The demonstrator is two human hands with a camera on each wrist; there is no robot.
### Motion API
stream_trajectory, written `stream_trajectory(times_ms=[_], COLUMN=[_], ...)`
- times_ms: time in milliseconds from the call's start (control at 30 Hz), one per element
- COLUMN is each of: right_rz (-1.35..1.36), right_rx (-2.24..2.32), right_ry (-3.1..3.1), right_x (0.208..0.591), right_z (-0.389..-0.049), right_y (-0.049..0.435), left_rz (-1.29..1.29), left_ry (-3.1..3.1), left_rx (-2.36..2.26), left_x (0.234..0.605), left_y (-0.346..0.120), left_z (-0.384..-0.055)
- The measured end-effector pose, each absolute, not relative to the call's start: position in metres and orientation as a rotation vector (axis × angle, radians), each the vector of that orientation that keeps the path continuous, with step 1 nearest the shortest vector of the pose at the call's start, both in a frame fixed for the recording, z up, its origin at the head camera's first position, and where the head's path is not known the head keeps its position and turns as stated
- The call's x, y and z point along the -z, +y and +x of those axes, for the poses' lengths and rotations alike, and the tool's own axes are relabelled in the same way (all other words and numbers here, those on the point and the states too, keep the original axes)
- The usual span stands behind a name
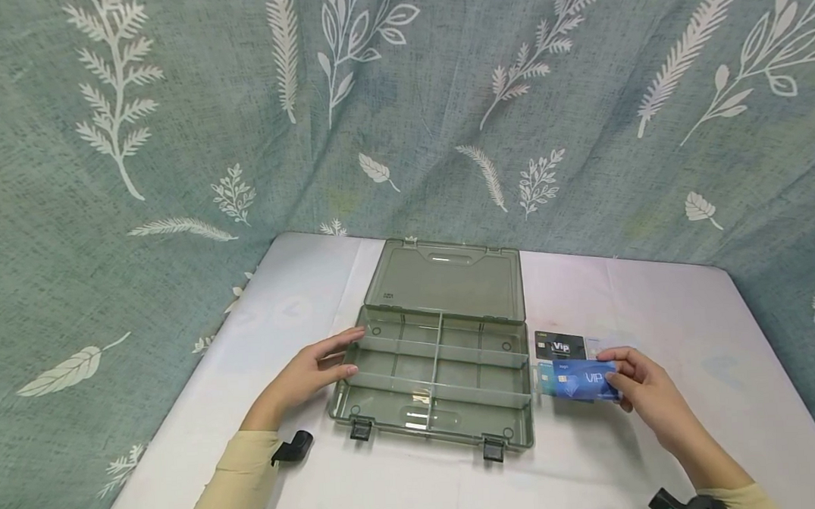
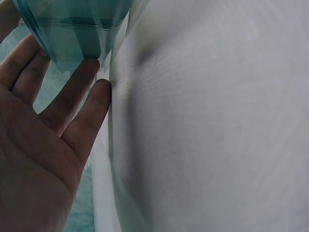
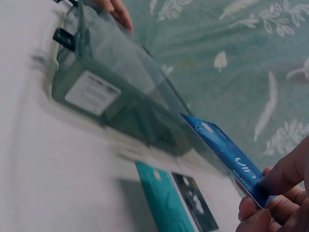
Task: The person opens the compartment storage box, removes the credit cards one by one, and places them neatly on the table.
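Observation:
A blue VIP card [image 1: 580,380] is pinched between the thumb and fingers of my right hand [image 1: 642,388]. In the right wrist view the raised card [image 3: 224,157] tilts above a teal card [image 3: 164,200] and a black card [image 3: 190,195] lying side by side. Left of them is a clear grey-green compartment box [image 1: 477,377], its lid [image 1: 443,283] laid back. My left hand [image 1: 306,376] is at the box's left side, fingers extended against the wall. The left wrist view shows this hand [image 2: 43,130] spread, fingertips at the box.
A pale card [image 1: 594,346] lies beside the black one, partly behind my right hand. Two dark latches [image 1: 361,430] stick out from the box's front edge. Leaf-patterned green cloth [image 1: 429,132] rises behind and beside the white table [image 1: 581,475].

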State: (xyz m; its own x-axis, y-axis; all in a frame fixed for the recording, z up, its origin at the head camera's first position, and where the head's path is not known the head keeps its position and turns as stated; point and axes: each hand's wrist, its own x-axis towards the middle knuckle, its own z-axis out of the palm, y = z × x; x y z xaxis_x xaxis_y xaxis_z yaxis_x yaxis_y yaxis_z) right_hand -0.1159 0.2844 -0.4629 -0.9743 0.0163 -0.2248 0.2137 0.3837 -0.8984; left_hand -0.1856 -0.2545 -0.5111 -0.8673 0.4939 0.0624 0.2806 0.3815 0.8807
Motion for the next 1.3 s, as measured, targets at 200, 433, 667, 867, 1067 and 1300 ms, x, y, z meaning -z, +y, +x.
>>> stream_trajectory(times_ms=[200,433,667,867,1067,1300], right_rz=[0.305,0.398,0.451,0.458,0.37,0.326], right_rx=[1.576,1.514,1.5,1.45,1.137,0.929], right_ry=[2.497,2.527,2.54,2.592,2.851,3.003], right_x=[0.471,0.48,0.488,0.499,0.511,0.517], right_z=[-0.117,-0.117,-0.116,-0.116,-0.116,-0.117], right_y=[0.302,0.321,0.335,0.342,0.341,0.336], left_rz=[0.698,0.693,0.691,0.69,0.684,0.699], left_ry=[2.426,2.421,2.415,2.418,2.414,2.421], left_rx=[-1.489,-1.488,-1.493,-1.49,-1.493,-1.493], left_x=[0.511,0.512,0.509,0.51,0.51,0.51], left_y=[-0.255,-0.255,-0.254,-0.253,-0.253,-0.253], left_z=[-0.186,-0.185,-0.184,-0.184,-0.185,-0.185])
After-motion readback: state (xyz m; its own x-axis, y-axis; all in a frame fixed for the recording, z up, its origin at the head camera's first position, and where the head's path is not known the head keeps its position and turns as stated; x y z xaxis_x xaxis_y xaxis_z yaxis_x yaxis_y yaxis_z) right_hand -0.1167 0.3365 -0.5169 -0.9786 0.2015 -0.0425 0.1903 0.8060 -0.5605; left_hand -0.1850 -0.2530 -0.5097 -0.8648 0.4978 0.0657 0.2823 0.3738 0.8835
